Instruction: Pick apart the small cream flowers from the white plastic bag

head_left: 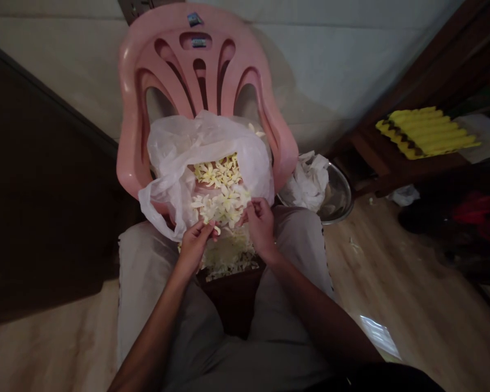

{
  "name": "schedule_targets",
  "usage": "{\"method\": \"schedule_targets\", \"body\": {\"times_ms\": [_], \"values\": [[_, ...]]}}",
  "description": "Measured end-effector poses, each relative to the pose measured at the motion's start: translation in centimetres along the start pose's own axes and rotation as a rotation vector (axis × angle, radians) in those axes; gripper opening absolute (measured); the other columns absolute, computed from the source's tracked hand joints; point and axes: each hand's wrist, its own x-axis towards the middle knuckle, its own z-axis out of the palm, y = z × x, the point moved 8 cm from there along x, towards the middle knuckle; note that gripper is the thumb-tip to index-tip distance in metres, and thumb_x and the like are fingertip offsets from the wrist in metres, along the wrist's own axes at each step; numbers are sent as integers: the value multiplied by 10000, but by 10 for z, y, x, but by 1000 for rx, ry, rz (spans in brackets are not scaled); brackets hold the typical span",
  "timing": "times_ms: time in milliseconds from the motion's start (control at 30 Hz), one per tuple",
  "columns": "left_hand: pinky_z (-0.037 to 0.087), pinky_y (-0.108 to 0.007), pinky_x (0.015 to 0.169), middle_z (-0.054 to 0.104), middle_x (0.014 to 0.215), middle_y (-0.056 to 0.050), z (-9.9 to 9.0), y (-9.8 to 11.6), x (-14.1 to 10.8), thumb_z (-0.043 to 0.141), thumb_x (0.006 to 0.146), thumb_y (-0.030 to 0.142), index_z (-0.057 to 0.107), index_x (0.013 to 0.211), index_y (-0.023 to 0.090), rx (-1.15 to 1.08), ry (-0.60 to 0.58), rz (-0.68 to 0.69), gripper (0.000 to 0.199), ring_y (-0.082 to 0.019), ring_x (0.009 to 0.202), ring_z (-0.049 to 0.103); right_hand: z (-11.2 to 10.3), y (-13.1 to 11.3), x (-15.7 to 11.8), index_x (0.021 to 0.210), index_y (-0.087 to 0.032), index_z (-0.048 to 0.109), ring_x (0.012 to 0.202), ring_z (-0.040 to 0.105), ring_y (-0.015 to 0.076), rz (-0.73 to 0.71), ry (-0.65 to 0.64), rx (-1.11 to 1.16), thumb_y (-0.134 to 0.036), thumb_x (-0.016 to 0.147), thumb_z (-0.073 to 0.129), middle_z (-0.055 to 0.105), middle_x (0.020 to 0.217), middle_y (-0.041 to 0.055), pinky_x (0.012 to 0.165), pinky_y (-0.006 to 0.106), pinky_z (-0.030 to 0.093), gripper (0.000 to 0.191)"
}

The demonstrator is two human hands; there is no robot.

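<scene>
Pale yellow-white flowers (218, 171) lie loose in the mouth of a thin white plastic bag (255, 163), which rests on the seat of a pink plastic chair (283, 144). My left hand (196, 239) is at the near edge of the flowers, its thumb and fingers pinched on a small pale flower (216, 230). On the other side my right hand (261, 222) has its fingertips pressed together beside the flower heap; what they hold is hidden. Below both hands, more pale flower pieces (228, 256) lie between my knees.
To the right of the chair a metal basin (338, 201) holds crumpled white plastic (310, 177). Farther right, a yellow corrugated tray (430, 133) sits on a low wooden shelf (371, 149). A dark panel (41, 179) stands at the left, and a tiled wall (330, 60) is behind the chair.
</scene>
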Motion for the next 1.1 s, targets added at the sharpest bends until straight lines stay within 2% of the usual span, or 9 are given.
{"method": "schedule_targets", "body": {"times_ms": [100,167,300,400,500,667,833,1000,1100], "values": [[435,-267,703,621,625,14,0,2,0,744,778,503,705,698,171,-53,-2,9,344,-115,601,529,-12,-4,5,916,-246,454,434,530,114,7,71,74,-458,924,532,497,571,-91,477,249,460,226],[431,-266,691,613,632,21,0,3,0,732,788,515,724,785,171,-69,3,14,344,-111,589,513,-11,-7,5,823,-228,500,443,523,116,-2,19,42,-495,942,514,498,533,-72,488,251,451,293],[407,-254,662,591,630,29,0,8,-1,702,813,528,721,845,175,-22,11,57,355,-111,591,497,14,-3,-9,659,-197,575,494,537,117,-16,-257,-149,-537,976,462,532,508,-27,539,252,447,479],[396,-247,654,586,633,27,2,10,-1,687,835,508,699,788,181,19,-17,78,330,-115,608,499,42,4,-27,694,-203,598,522,555,116,10,-522,-188,-532,971,485,562,565,-27,525,240,448,445],[400,-246,657,576,630,28,2,11,-1,680,843,497,677,737,189,38,-40,94,326,-124,629,507,57,9,-38,774,-215,624,521,548,111,67,-643,-120,-527,959,510,587,632,-27,483,232,444,380],[401,-245,661,572,654,27,2,10,0,675,851,484,684,773,198,44,-55,92,297,-127,645,499,59,10,-36,781,-220,615,508,525,103,121,-654,-52,-509,948,534,577,632,-36,462,225,435,343],[399,-245,642,566,645,28,5,12,-2,697,827,490,688,752,196,37,-49,87,303,-127,626,493,57,9,-36,761,-219,604,525,532,109,88,-666,-97,-510,960,510,577,637,-34,483,228,443,365],[401,-247,643,576,631,28,5,15,-2,702,822,473,665,714,194,27,-47,91,302,-126,609,501,54,-1,-37,916,-237,652,568,559,125,-97,-628,-299,-430,997,480,614,673,-25,607,254,465,271],[399,-245,656,568,618,31,3,15,-2,681,846,451,644,693,196,73,-44,116,299,-130,622,502,55,-12,-39,1047,-242,651,744,628,154,-250,-632,-395,-332,992,496,687,850,12,738,280,475,188]]}}
